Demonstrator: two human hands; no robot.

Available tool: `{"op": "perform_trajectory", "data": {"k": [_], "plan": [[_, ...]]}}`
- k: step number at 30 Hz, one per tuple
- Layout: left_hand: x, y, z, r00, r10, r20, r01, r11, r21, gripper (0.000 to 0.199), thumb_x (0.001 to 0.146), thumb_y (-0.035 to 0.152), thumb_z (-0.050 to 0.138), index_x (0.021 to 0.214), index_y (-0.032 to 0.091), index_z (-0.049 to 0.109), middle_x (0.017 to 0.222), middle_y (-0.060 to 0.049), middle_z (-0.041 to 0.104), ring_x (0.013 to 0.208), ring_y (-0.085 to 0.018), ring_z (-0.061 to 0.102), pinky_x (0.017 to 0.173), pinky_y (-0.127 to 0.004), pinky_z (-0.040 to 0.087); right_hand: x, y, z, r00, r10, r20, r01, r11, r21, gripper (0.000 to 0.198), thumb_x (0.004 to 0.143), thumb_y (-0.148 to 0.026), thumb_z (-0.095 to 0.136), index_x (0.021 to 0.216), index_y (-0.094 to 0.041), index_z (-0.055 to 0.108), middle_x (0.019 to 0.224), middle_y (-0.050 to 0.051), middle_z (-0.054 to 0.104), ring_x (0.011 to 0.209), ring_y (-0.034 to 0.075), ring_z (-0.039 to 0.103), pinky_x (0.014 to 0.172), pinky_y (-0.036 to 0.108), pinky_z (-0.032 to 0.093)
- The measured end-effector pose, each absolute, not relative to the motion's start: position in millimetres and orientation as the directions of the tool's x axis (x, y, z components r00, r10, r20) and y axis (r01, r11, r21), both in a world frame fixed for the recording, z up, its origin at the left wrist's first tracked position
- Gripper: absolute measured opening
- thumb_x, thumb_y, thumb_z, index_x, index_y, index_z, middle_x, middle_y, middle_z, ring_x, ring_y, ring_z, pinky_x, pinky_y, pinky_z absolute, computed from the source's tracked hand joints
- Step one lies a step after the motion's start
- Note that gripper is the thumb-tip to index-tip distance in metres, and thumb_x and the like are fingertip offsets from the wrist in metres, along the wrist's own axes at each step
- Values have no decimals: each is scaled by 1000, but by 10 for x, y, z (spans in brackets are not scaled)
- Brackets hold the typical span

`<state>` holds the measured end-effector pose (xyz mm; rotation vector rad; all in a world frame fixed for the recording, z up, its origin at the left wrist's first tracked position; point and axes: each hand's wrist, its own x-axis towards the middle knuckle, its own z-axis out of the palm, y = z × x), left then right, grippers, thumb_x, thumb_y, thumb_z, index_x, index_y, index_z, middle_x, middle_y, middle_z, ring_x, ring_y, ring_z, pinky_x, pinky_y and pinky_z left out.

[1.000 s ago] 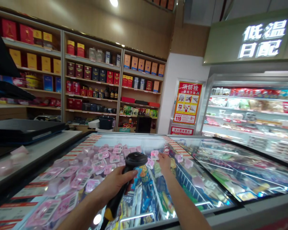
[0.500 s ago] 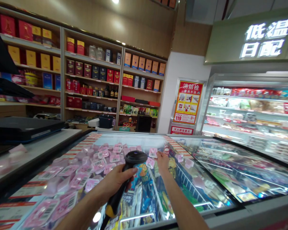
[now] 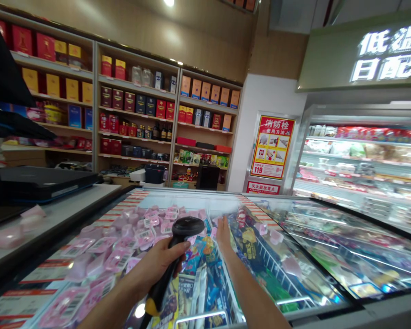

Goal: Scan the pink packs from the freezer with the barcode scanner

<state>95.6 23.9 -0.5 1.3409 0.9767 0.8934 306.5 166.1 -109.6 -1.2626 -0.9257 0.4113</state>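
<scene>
My left hand (image 3: 162, 262) is wrapped round the handle of a black and yellow barcode scanner (image 3: 187, 227), its head tilted over the freezer's glass top. Just right of the scanner, my right hand (image 3: 223, 233) is upright and seen edge-on, its fingers stretched out and slightly blurred. Pale pink cups partly hidden by that hand lie at its left side; whether it touches them I cannot tell. Many small pink plastic cups (image 3: 144, 237) with barcode labels are heaped on the glass to the left. A few more pink cups (image 3: 276, 236) lie to the right.
Bagged goods and wire baskets (image 3: 272, 262) show through the freezer glass. A white counter (image 3: 60, 208) with a black device (image 3: 48, 178) borders the left side. Behind stand shelves of boxed goods (image 3: 137, 103); a lit refrigerated case (image 3: 363, 160) stands at right.
My right hand has let go of the labelled pink cup it was pinching, and its fingers have straightened. It sits slightly further left. The scanner stays in my left hand.
</scene>
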Motion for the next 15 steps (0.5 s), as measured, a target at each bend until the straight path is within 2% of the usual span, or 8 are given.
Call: {"op": "perform_trajectory", "data": {"k": [4, 9, 12, 15], "plan": [[938, 219, 4, 313, 949, -49, 48, 36, 998, 27, 64, 42, 54, 57, 17, 47, 42, 6, 49, 39, -7, 42, 42, -20, 31, 2711, 1829, -1131, 424, 816, 392, 243, 315, -918, 44, 71, -44, 44, 98, -11, 56, 113, 13, 52, 112, 21, 41, 96, 31, 26], [948, 226, 16, 306, 951, -44, 74, 22, 997, 27, 64, 42, 53, 57, 17, 47, 43, 6, 50, 39, -8, 43, 43, -21, 31, 2479, 1882, -1140, 292, 867, 403, 303, 316, -899, 53, 75, -50, 33, 106, -11, 53, 115, 11, 51, 111, 21, 41, 95, 33, 28], [979, 260, 9, 332, 940, -82, 96, 53, 994, 28, 62, 43, 55, 57, 17, 47, 43, 5, 52, 40, -8, 44, 42, -21, 31, 2670, 1809, -1081, 319, 821, 473, 421, 324, -847, 53, 79, -45, 25, 107, -10, 51, 113, 12, 52, 109, 20, 44, 92, 32, 31], [1042, 301, -23, 359, 928, -96, 111, 60, 992, 30, 62, 46, 54, 57, 17, 47, 42, 5, 52, 40, -8, 45, 43, -21, 32, 3145, 1671, -979, 370, 725, 581, 653, 241, -718, 44, 79, -36, 31, 107, -8, 51, 108, 13, 55, 102, 20, 47, 90, 31, 33]]}}
